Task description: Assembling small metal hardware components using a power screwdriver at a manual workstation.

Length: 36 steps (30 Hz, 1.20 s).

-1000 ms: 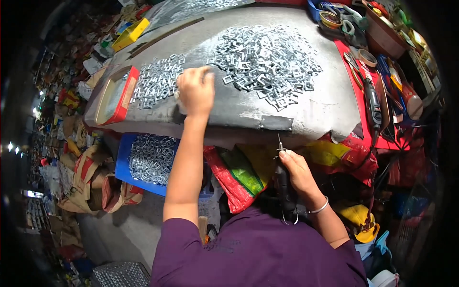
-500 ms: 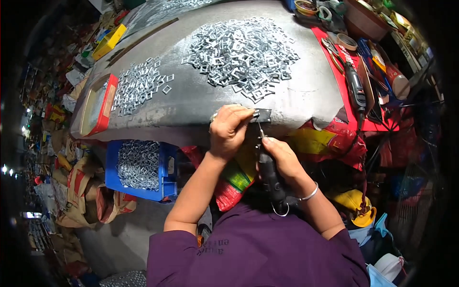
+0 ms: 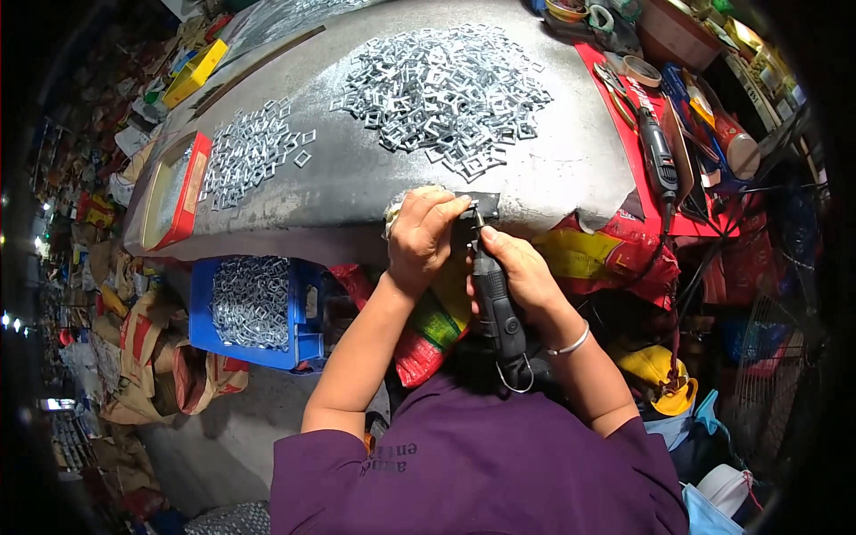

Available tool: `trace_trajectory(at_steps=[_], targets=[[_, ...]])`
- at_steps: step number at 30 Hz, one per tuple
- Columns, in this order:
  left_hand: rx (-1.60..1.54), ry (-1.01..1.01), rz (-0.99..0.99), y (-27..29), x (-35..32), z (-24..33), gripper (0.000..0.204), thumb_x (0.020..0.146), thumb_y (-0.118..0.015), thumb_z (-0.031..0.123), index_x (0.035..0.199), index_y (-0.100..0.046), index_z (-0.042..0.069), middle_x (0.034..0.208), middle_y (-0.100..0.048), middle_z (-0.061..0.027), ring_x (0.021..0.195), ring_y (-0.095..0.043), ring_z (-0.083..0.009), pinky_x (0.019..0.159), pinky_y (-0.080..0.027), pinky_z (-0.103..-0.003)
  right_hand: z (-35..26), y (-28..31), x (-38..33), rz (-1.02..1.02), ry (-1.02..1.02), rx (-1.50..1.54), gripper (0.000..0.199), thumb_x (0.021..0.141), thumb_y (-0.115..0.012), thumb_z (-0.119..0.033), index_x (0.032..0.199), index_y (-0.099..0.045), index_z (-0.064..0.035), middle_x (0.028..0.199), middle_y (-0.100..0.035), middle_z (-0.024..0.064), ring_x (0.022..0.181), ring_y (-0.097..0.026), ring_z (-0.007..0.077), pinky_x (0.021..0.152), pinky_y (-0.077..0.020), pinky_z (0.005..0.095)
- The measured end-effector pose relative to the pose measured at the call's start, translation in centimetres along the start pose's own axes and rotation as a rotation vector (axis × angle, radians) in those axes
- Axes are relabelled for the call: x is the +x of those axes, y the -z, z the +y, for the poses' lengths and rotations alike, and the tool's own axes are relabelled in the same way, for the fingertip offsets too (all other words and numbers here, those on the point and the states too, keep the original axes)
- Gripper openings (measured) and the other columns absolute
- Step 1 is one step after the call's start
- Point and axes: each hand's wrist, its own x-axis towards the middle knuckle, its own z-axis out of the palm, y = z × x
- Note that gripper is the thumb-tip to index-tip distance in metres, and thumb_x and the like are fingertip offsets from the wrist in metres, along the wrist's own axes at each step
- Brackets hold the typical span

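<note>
My left hand (image 3: 421,234) pinches a small square metal frame (image 3: 472,206) between thumb and fingers at the table's front edge, a bit of pale cloth showing at its far side. Under the piece lies a small black pad (image 3: 489,203). From the right, my right hand (image 3: 524,272) wraps around a black rotary tool (image 3: 501,312), thumb near its nose. The tool's thin tip points away from me and meets the metal frame or sits very close; contact cannot be made out. Beyond my hands rises a large heap of silvery metal frames (image 3: 446,89).
A smaller pile of frames (image 3: 250,152) lies left, beside a red-rimmed tray (image 3: 198,192). A blue crate (image 3: 308,352) full of frames stands below the table edge. On a red sheet at right rest a second rotary tool (image 3: 658,152), pliers (image 3: 615,85) and a tape roll (image 3: 642,71).
The rotary tool's tip has moved closer to the metal frame, my right hand shifting slightly up with it. My left hand keeps its pinch. The whole view has shifted a little.
</note>
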Motion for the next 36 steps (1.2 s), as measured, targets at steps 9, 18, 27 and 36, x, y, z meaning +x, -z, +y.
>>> trace_trajectory(at_steps=[9, 18, 27, 36], targets=[[-0.044, 0.035, -0.02, 0.0, 0.2, 0.2, 0.027, 0.079, -0.067, -0.006, 0.104, -0.073, 0.004, 0.1, -0.07, -0.0086, 0.092, -0.064, -0.0284, 0.085, -0.053, -0.039, 1.4, -0.5, 1.3, -0.014, 0.078, -0.034, 0.042, 0.107, -0.047, -0.042, 0.096, -0.058, -0.0031, 0.067, -0.064, 0.0119, 0.047, -0.059, 0.0201, 0.045, -0.0484, 0.0292], [0.138, 0.171, 0.183, 3.8, 3.0, -2.1, 0.023, 0.083, -0.065, -0.006, 0.103, -0.071, 0.004, 0.1, -0.069, -0.008, 0.088, -0.063, -0.024, 0.082, -0.052, -0.035, 3.9, 2.3, -0.7, 0.009, 0.292, -0.36, 0.032, 0.108, -0.048, -0.032, 0.092, -0.056, -0.0061, 0.067, -0.061, 0.0064, 0.05, -0.054, 0.0147, 0.049, -0.0441, 0.0277], [0.372, 0.459, -0.018, 3.9, 7.2, -9.7, 0.017, 0.089, -0.069, 0.012, 0.104, -0.075, 0.007, 0.099, -0.071, -0.0073, 0.091, -0.065, -0.0253, 0.083, -0.051, -0.034, 3.7, 0.3, -1.2, -0.042, 0.161, -0.286, 0.028, 0.107, -0.052, -0.026, 0.09, -0.057, -0.0048, 0.076, -0.053, -0.0019, 0.068, -0.044, 0.0088, 0.063, -0.0395, 0.0258], [0.489, 0.432, 0.126, 5.7, 5.3, -6.8, 0.016, 0.088, -0.069, 0.005, 0.101, -0.078, 0.007, 0.092, -0.073, -0.0069, 0.076, -0.065, -0.0246, 0.071, -0.052, -0.033, 3.8, 2.3, -2.2, 0.051, 0.191, -0.357, 0.026, 0.107, -0.052, -0.025, 0.09, -0.057, -0.0044, 0.079, -0.053, -0.0028, 0.072, -0.043, 0.0078, 0.066, -0.0387, 0.0247]])
